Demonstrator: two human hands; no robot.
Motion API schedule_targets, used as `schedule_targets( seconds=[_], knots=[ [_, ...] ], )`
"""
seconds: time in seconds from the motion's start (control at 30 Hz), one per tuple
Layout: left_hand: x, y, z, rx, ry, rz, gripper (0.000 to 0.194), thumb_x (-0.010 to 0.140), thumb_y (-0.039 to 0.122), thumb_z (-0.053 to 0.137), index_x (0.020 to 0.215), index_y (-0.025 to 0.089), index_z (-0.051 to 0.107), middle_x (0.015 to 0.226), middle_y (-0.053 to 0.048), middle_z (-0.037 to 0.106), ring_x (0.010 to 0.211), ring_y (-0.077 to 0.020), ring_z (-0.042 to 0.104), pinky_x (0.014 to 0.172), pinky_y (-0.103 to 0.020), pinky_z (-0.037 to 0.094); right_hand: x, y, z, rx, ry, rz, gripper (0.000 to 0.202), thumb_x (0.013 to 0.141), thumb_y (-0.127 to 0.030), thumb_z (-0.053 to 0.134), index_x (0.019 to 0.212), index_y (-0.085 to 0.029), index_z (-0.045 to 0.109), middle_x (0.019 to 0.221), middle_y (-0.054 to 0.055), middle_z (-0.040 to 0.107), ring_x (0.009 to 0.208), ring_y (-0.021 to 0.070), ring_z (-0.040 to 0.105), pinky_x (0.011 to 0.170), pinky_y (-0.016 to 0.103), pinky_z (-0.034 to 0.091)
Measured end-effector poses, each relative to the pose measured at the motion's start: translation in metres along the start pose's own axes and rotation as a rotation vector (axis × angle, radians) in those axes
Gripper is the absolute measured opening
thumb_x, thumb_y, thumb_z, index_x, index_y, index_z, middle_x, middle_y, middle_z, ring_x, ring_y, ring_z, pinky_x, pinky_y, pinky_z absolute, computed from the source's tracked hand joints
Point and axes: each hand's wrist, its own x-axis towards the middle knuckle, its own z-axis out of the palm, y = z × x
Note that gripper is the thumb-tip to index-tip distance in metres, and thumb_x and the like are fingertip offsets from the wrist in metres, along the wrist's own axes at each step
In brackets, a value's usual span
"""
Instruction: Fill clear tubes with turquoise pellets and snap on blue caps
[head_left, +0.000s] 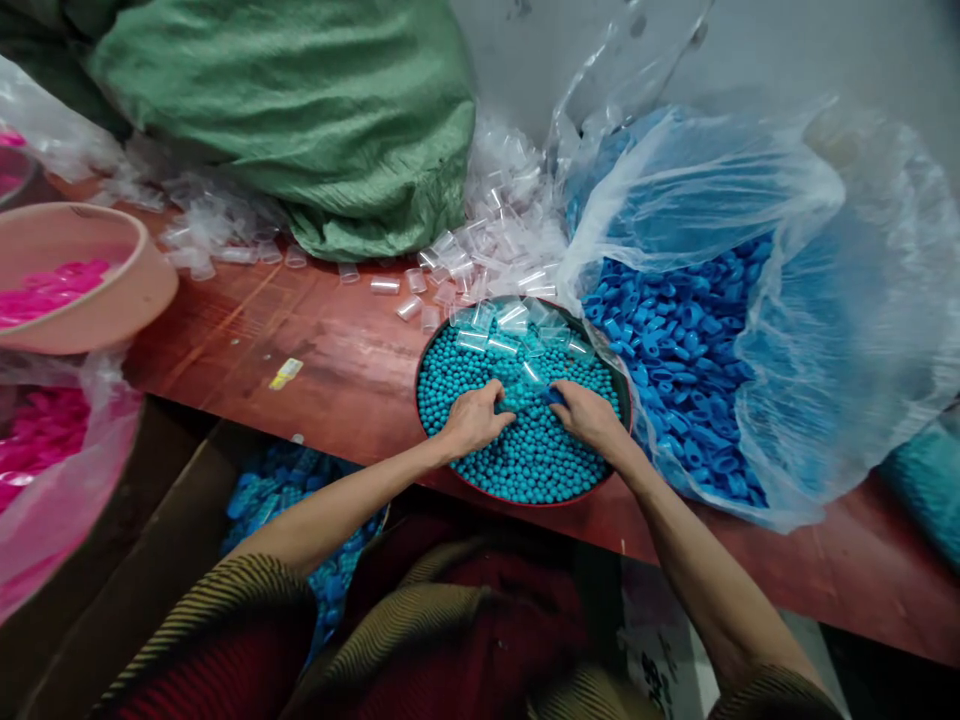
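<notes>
A round tray (421,425) with a red rim is filled with small teal beads (536,465). Over its middle, my left hand (476,418) has curled fingers, and what looks like a clear plastic tube (519,382) sits at its fingertips, partly lost against the beads. Facing it from the right, my right hand (589,414) pinches a small blue cap (556,395) between thumb and fingers. More clear tubes (514,318) lie on the beads at the tray's far side.
Right of the tray, a clear bag (795,400) spills blue caps (675,350). Loose clear tubes (480,255) are heaped behind, beside a green sack (360,130). At left stand a pink basin (135,270) and a box of pink pieces (45,430). Blue filled pieces (277,490) lie below the table edge.
</notes>
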Motion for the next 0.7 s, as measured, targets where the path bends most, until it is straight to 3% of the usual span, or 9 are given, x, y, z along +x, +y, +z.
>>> schedule_targets(
  seconds=[0.17, 0.33, 0.4, 0.5, 0.6, 0.7],
  knots=[
    [0.001, -0.005, -0.001, -0.148, -0.027, 0.017, 0.021, 0.080, 0.030, 0.055, 0.098, 0.020, 0.053, 0.077, 0.000, 0.060, 0.073, -0.0187, 0.057, 0.073, -0.030, 0.044, -0.002, -0.018, 0.005, 0.263, 0.099, -0.078, 0.040, 0.089, -0.026, 0.043, 0.126, -0.018, 0.055, 0.106, 0.008, 0.070, 0.095, 0.0217, 0.064, 0.084, 0.033, 0.048],
    [0.004, -0.013, 0.001, -0.307, -0.043, 0.071, 0.010, 0.081, 0.027, 0.051, 0.084, 0.017, 0.052, 0.079, 0.000, 0.057, 0.077, -0.0156, 0.054, 0.076, -0.028, 0.044, 0.000, -0.033, 0.005, 0.310, -0.051, -0.295, 0.037, 0.088, -0.023, 0.043, 0.119, -0.021, 0.062, 0.103, 0.007, 0.070, 0.093, 0.0197, 0.064, 0.087, 0.033, 0.047],
    [0.004, -0.015, 0.000, -0.375, -0.036, 0.062, 0.009, 0.079, 0.026, 0.052, 0.082, 0.017, 0.051, 0.077, 0.001, 0.055, 0.074, -0.0141, 0.053, 0.074, -0.027, 0.044, -0.002, -0.030, 0.001, 0.257, -0.087, -0.276, 0.033, 0.086, -0.023, 0.046, 0.112, -0.021, 0.065, 0.096, 0.007, 0.071, 0.090, 0.0207, 0.065, 0.085, 0.033, 0.047],
    [0.003, -0.014, -0.002, -0.536, -0.084, -0.013, 0.010, 0.079, 0.025, 0.052, 0.084, 0.018, 0.048, 0.074, 0.003, 0.052, 0.062, -0.0098, 0.050, 0.059, -0.023, 0.044, -0.005, -0.023, -0.004, 0.303, -0.072, -0.204, 0.029, 0.084, -0.022, 0.048, 0.107, -0.020, 0.065, 0.088, 0.006, 0.071, 0.083, 0.0203, 0.065, 0.080, 0.033, 0.048],
    [0.001, -0.009, -0.002, -0.748, -0.183, -0.089, 0.016, 0.079, 0.024, 0.050, 0.092, 0.017, 0.045, 0.072, 0.005, 0.049, 0.050, -0.0073, 0.049, 0.045, -0.019, 0.040, -0.009, -0.030, 0.000, 0.583, 0.027, -0.105, 0.027, 0.087, -0.029, 0.044, 0.107, -0.018, 0.058, 0.078, 0.003, 0.068, 0.064, 0.0157, 0.062, 0.065, 0.029, 0.049],
    [-0.002, -0.005, 0.000, -0.898, -0.184, -0.080, 0.030, 0.079, 0.023, 0.050, 0.107, 0.017, 0.043, 0.070, 0.005, 0.051, 0.048, -0.0075, 0.051, 0.045, -0.019, 0.042, -0.011, -0.046, 0.012, 0.835, 0.075, -0.063, 0.021, 0.086, -0.037, 0.047, 0.091, -0.019, 0.056, 0.068, -0.001, 0.062, 0.054, 0.0122, 0.056, 0.054, 0.024, 0.045]
  ],
)
